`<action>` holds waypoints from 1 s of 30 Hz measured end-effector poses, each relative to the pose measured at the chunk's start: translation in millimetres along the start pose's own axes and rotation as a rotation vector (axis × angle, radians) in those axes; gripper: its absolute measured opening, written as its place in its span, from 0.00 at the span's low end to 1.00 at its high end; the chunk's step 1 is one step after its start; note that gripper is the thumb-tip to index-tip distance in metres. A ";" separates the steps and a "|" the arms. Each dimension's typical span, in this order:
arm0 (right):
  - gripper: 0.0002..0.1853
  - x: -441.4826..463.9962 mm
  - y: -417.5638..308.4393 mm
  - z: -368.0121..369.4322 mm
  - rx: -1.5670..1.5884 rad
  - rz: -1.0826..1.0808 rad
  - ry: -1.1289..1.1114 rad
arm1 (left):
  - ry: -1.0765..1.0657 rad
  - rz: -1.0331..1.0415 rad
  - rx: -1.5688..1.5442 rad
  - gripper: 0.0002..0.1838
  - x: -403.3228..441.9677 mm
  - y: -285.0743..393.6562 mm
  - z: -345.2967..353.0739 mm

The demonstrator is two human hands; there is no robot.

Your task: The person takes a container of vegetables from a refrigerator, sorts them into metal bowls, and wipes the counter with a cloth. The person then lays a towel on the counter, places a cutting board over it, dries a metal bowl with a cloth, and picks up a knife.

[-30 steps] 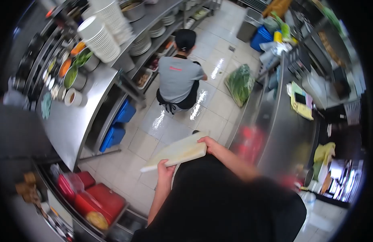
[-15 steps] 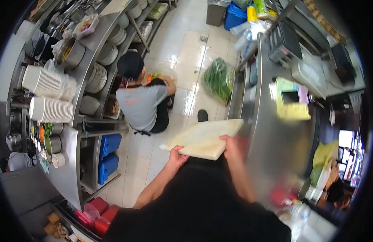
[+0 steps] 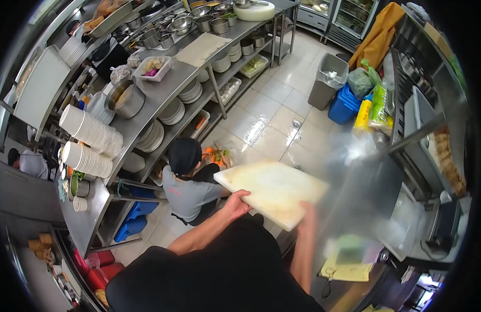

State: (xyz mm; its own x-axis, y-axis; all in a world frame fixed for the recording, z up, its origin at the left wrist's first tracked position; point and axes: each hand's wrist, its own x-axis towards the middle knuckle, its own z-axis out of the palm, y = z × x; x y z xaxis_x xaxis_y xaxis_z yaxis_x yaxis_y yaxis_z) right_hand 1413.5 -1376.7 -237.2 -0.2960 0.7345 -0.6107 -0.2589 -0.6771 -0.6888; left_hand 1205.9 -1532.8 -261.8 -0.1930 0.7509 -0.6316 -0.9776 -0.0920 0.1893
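Observation:
A thick white cutting board with brownish stains is held out in front of my body. My left hand is closed on its near left edge, thumb on the top face. My right hand grips the near right corner, partly blurred. Just beyond the board's left end, a person in a grey shirt and black cap crouches on the floor, beside orange and green vegetables.
Left stands a long steel counter with stacked white bowls, pots and shelved plates. At right is a steel counter with yellow paper and scissors. Farther off are a grey bin and a blue container.
The view has swung toward the right counter and farther floor. The board, still in both hands, shows more of its top face and sits nearer that counter. The green vegetable bag is no longer visible.

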 end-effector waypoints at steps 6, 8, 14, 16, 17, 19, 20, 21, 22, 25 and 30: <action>0.26 95.3 -55.6 82.5 -0.051 -0.074 -0.118 | -0.122 0.064 -0.002 0.29 82.7 74.1 50.5; 0.26 133.0 -74.6 123.8 -0.074 -0.091 -0.156 | -0.168 0.126 0.032 0.30 109.7 109.1 72.8; 0.30 245.2 -155.4 266.2 -0.126 -0.194 -0.483 | -0.474 0.379 0.171 0.30 148.0 237.2 155.5; 0.29 264.9 -187.9 307.0 -0.052 -0.182 -0.744 | -0.644 0.320 0.320 0.34 134.3 286.1 167.2; 0.29 275.8 -205.8 330.2 -0.066 -0.152 -0.765 | -0.667 0.371 0.285 0.35 123.6 310.2 172.0; 0.27 304.5 -239.4 383.0 -0.176 0.018 -0.840 | -0.598 0.441 0.335 0.35 117.9 366.6 171.6; 0.27 327.6 -241.8 408.0 -0.191 0.034 -0.857 | -0.428 0.506 0.129 0.28 121.7 393.9 178.6; 0.25 354.9 -238.1 430.9 -0.430 -0.162 -0.733 | -0.262 0.562 -0.078 0.26 126.4 411.8 181.6; 0.23 380.1 -231.7 450.1 -0.660 -0.359 -0.593 | -0.254 0.575 -0.093 0.26 135.3 421.2 174.8; 0.20 447.3 -201.6 515.1 -1.392 -0.785 -0.440 | 0.407 0.812 0.494 0.25 190.9 439.6 151.5; 0.19 545.6 -128.0 622.3 -1.065 -0.296 -0.845 | 0.720 0.936 0.397 0.20 258.1 474.2 109.4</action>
State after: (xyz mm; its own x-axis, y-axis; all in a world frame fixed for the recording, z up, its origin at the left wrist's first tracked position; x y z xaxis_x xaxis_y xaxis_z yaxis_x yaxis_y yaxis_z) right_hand 713.0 -917.8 -239.1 -0.9125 0.3341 -0.2361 0.2952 0.1381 -0.9454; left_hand 701.6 -1311.1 -252.8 -0.9258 -0.0367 -0.3762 -0.3712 -0.0995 0.9232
